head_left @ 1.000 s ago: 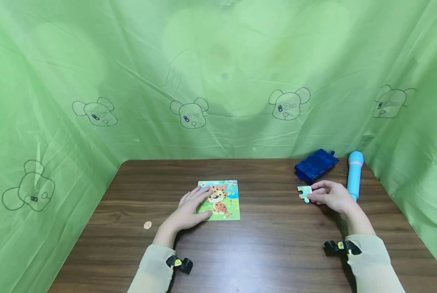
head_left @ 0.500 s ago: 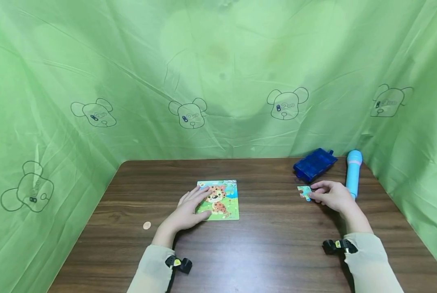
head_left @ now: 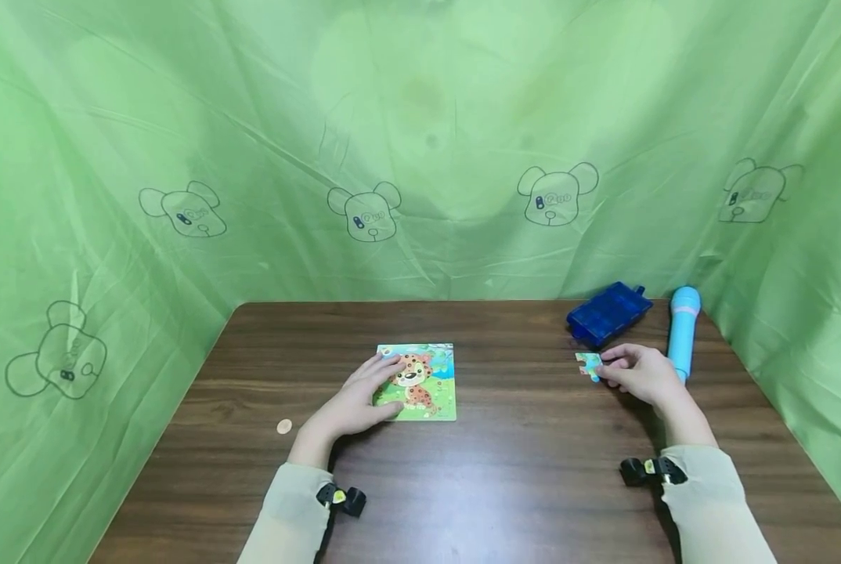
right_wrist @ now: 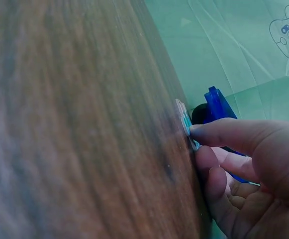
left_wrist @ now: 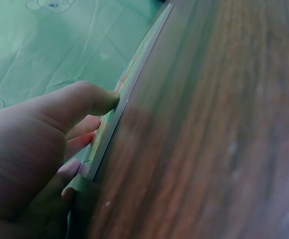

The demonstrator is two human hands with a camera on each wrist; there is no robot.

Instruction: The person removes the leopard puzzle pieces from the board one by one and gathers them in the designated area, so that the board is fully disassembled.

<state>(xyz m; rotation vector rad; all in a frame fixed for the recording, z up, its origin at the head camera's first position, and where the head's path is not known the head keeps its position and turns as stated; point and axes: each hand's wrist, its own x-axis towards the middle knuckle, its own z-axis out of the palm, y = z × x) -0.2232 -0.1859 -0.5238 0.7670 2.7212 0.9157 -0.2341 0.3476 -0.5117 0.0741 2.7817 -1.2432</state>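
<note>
A square puzzle board with a spotted leopard cub on it lies left of the table's middle. My left hand rests over its left side, fingers extended and thumb at the near-left edge. In the left wrist view the thumb touches the board's edge. Over at the right, my right hand pinches a small blue and green puzzle piece between thumb and fingers. The right wrist view shows the puzzle piece edge-on, close to the tabletop, its near end hidden by the thumb.
Behind the right hand sits a dark blue translucent plastic box. A light blue microphone-shaped toy lies beside it at the right. One small round pale disc is on the wooden table at the left. Green cloth surrounds the table.
The puzzle piece has turned slightly in my right fingers and shows less of its face. My left hand stays on the board. The whole view has shifted a little.
</note>
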